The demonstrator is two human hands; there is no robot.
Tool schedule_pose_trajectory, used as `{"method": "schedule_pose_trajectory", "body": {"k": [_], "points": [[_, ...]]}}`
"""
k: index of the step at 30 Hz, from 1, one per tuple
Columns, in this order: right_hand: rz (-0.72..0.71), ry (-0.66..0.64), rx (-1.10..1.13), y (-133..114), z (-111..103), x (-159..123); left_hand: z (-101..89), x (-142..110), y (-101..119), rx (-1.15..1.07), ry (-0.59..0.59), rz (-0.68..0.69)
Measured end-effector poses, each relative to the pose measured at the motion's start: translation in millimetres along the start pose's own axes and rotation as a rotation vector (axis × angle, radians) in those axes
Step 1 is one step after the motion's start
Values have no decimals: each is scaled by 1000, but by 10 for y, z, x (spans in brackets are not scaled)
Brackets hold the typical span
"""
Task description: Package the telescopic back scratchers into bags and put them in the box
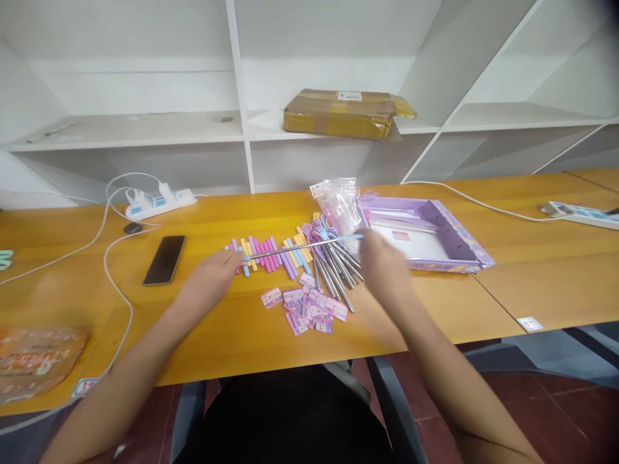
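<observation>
Head view: my left hand (217, 274) and right hand (383, 261) grip a rod (300, 247) (slick-looking metal), which a loose pinch could drop onto the sticks (289, 263).

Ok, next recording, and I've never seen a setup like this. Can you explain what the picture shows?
There is no robot: these are a person's bare hands, seen by one camera worn on the head, looking forward and down. The left hand and the blurred right hand hold a thin metal rod between them, with light blue at both ends. On the table lie short coloured sticks, a bundle of metal rods with coloured tops, small printed cards, a clear bag, an open purple box and a phone. A taped carton sits on the shelf behind.
</observation>
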State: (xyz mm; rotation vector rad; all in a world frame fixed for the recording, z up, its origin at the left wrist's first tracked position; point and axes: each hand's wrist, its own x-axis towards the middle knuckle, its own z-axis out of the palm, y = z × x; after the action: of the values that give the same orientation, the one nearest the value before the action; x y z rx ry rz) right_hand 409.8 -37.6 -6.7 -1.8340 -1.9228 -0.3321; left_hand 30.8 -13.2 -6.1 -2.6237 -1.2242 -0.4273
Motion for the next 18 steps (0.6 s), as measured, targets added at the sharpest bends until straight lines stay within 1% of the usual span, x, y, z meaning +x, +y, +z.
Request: {"method": "schedule_pose_trajectory", "body": {"k": [2,3,4,5,7,10,12,18], "points": [[-133,-72,-22,-457,35,-52,98,114,203,-106,-5,23],[-143,-85,-62,-619,52,-71,138,150,264,-139,5,13],[-188,-116,-78,-727,70,-82,170,168,295,-166,11,28],[-224,-144,-85,-781,92,-84,193,173,299,-176,11,40],[-285,-200,-78,-762,147,-68,216,154,257,-161,-16,61],[-342,-274,-54,-616,242,-53,219,120,183,-107,-93,66],[-369,-305,-40,-551,282,-74,223,113,174,-92,-143,72],[-422,-296,44,-513,278,-198,293,43,250,-101,-240,97]]}}
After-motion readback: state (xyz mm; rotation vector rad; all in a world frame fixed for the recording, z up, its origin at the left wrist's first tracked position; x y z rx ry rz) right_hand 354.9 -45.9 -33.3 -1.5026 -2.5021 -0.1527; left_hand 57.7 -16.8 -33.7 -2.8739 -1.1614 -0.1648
